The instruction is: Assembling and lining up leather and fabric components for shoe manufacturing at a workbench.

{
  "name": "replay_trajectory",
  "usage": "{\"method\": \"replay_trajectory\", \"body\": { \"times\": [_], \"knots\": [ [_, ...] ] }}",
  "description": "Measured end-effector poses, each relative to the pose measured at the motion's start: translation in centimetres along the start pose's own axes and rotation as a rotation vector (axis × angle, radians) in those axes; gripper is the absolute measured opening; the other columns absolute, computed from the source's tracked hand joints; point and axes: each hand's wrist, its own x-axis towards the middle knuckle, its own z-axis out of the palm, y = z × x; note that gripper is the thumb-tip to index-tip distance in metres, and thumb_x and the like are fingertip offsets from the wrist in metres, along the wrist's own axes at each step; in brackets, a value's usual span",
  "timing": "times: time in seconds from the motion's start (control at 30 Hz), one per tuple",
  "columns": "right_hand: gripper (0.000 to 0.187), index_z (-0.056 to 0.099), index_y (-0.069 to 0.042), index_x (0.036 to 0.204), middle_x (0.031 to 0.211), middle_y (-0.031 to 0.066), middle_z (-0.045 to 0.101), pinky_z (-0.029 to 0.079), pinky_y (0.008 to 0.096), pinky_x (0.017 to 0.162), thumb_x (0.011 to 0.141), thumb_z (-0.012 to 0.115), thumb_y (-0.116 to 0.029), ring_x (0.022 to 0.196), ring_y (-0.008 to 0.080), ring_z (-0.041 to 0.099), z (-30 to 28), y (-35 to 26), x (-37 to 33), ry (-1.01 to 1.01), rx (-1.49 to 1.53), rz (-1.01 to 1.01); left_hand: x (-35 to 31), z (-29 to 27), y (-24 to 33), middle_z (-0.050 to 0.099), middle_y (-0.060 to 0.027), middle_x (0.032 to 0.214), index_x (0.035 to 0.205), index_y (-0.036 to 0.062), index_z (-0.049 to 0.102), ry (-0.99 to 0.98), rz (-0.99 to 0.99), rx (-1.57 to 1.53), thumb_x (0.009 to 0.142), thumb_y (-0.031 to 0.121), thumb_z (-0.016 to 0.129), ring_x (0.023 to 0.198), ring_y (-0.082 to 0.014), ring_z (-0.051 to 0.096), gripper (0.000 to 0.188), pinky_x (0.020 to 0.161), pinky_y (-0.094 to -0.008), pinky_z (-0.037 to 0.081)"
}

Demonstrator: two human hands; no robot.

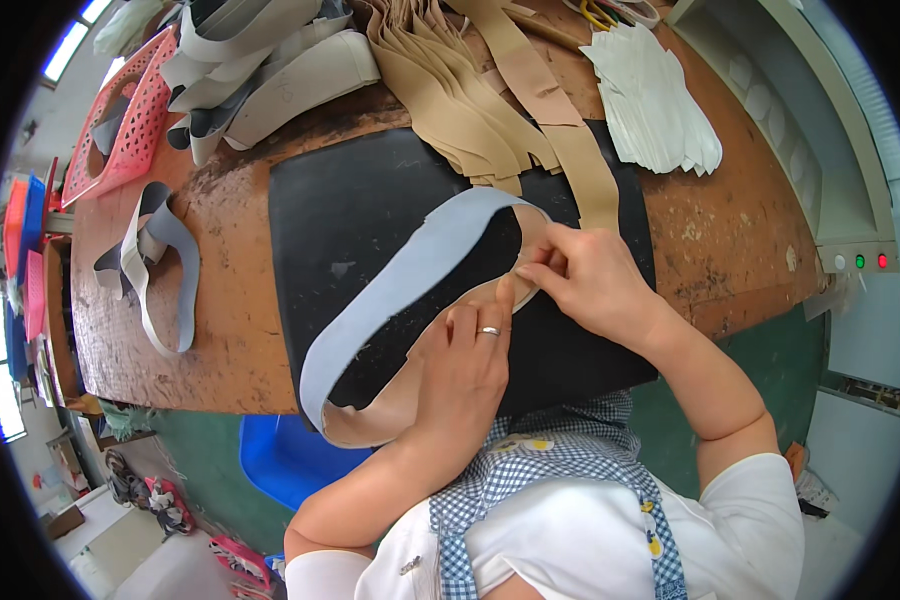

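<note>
A closed loop of wide leather-like strip [410,272], pale blue-grey outside and beige inside, stands on its edge over a black mat [310,240]. My left hand [465,365], with a ring on one finger, lies along the near inner side of the loop, fingers stretched out and pressing the strip. At the loop's right end my right hand [590,280] pinches the strip's edge between thumb and fingers. The two hands' fingertips almost meet there. Just beyond my right hand a tan strip [580,170] reaches onto the mat.
Stacked tan strips [450,100] lie at the back of the wooden table [230,290], beside white pieces [655,100]. Grey looped strips [280,90] and a pink basket [135,120] sit back left. One loose loop [175,250] lies left. A grey machine [850,180] stands right.
</note>
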Motion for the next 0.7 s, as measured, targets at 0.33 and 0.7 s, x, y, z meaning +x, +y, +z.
{"method": "replay_trajectory", "body": {
  "times": [0.33,0.7],
  "knots": [
    [0.012,0.058,0.001,0.083,0.069,0.0132,0.064,0.049,0.0343,0.056,0.087,0.067,-0.007,0.059,0.0254,0.064,1.2,0.8,-1.3,0.154,-0.110,-0.054,0.3,1.0,-0.2,0.042,-0.0200,0.144,0.121,-0.0115,0.062,0.095,0.067,-0.058,0.077,0.008,0.063,0.124,-0.0315,0.046,0.048,0.101,-0.0404,0.042],
    [0.012,0.059,0.001,0.082,0.064,0.0143,0.063,0.049,0.0385,0.057,0.085,0.065,-0.008,0.058,0.0293,0.064,1.2,0.5,-0.8,0.151,-0.149,0.045,1.6,-0.5,-0.8,0.053,-0.0125,0.124,0.131,-0.0054,0.058,0.050,0.062,-0.008,0.078,0.012,0.064,0.107,-0.0216,0.053,0.057,0.085,-0.0260,0.046]
  ]
}}
